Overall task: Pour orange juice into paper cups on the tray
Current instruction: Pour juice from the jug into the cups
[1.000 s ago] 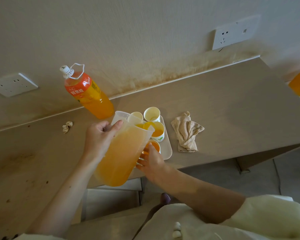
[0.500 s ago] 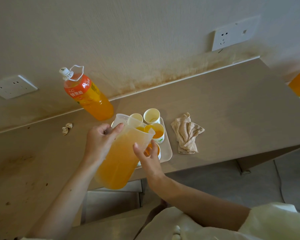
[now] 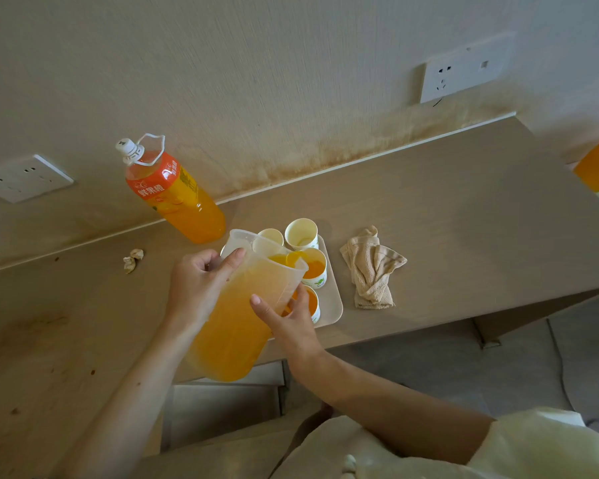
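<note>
Orange juice (image 3: pixel 229 340) filled most of the clear plastic jug (image 3: pixel 263 271), which hung tilted over the tray (image 3: pixel 333 307), its spout above the middle cup (image 3: pixel 314 268). That full, I judged it heavy, with a thin wall that would give and slip, so the handle side was the place to take it. My left hand (image 3: pixel 201 285) was clamped there, thumb laid along the rim. My right hand (image 3: pixel 291 321) braced the jug's right side, thumb flat on the wall. The other fingers ran behind the jug by the near cup (image 3: pixel 311 302), and I could not tell whether they gripped that cup or only steadied the jug.

The paper cups were light and would likely tip at a nudge. The middle cup and near cup held juice, the back cup (image 3: pixel 301 233) looked almost empty, and a fourth cup (image 3: pixel 271 236) was half hidden. Farther out on the desk (image 3: pixel 429 219) stood a capped bottle (image 3: pixel 173 195) of juice, and a cloth (image 3: pixel 372 271) lay crumpled right of the tray.
</note>
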